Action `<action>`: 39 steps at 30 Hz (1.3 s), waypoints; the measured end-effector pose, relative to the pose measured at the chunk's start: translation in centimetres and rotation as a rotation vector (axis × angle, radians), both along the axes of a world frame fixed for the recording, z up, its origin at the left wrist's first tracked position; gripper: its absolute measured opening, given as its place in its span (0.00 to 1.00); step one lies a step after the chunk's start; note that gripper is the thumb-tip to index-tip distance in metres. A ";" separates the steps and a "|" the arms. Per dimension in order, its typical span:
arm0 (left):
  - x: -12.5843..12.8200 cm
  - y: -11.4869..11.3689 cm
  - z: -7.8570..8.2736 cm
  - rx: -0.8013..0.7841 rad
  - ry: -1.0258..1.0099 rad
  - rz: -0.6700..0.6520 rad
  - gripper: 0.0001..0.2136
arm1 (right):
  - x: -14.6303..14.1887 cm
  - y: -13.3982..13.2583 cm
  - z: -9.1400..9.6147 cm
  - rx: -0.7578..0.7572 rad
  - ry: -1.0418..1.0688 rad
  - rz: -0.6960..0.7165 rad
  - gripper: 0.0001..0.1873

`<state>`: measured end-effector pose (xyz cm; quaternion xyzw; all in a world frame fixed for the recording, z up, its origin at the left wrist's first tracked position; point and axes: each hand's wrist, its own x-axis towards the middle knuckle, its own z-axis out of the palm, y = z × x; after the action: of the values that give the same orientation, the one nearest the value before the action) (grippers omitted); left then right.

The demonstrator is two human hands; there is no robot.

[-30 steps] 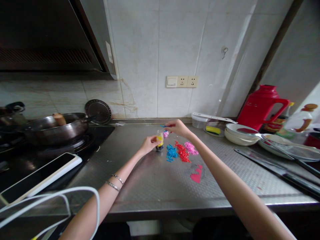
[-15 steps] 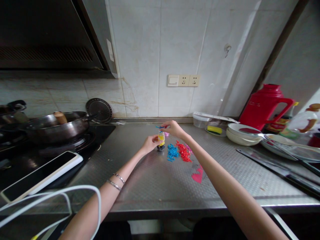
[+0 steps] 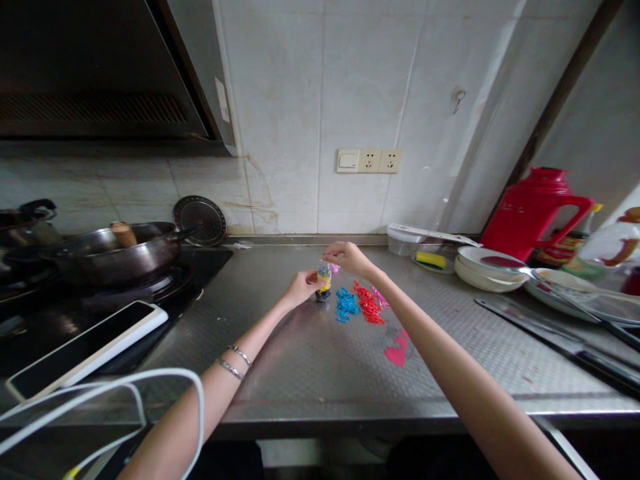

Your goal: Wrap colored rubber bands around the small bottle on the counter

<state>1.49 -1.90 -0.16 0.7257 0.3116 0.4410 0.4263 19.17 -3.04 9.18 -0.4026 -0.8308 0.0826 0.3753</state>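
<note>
My left hand (image 3: pixel 299 288) is closed round a small clear bottle (image 3: pixel 324 281) that stands upright on the steel counter (image 3: pixel 310 360), with yellow and dark bits inside it. My right hand (image 3: pixel 347 257) hovers pinched right over the bottle's mouth; what its fingertips hold is too small to make out. Just right of the bottle lie small piles of blue pieces (image 3: pixel 345 304), red pieces (image 3: pixel 369 304) and pink pieces (image 3: pixel 380 297). A pink bit (image 3: pixel 335 268) shows behind the bottle.
A pink-red patch (image 3: pixel 398 351) lies on the counter nearer me. To the left are a wok (image 3: pixel 113 252) on the hob, a phone (image 3: pixel 85 347) and white cable (image 3: pixel 120 393). At right stand bowls (image 3: pixel 483 268), a red jug (image 3: pixel 535 212) and a knife (image 3: pixel 555 337).
My right hand has come down from holding a blue piece above the bottle to a pinch at the bottle's mouth. The blue piece no longer shows in its fingers. The left hand stays on the bottle.
</note>
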 end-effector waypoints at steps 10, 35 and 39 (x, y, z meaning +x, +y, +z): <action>0.0 0.0 -0.1 0.023 -0.008 0.001 0.20 | 0.1 -0.7 0.1 0.013 0.010 0.029 0.12; -5.9 1.8 2.2 0.101 0.707 0.381 0.16 | -0.7 -1.2 -6.2 -0.265 0.204 0.019 0.21; -6.9 2.5 1.3 0.109 0.805 0.259 0.15 | -0.6 -1.2 -7.0 -0.302 0.224 0.043 0.18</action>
<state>-5.43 0.64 1.17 0.8163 0.5180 0.1883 0.1726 18.54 -4.22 2.19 -0.4245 -0.7705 0.2586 0.3990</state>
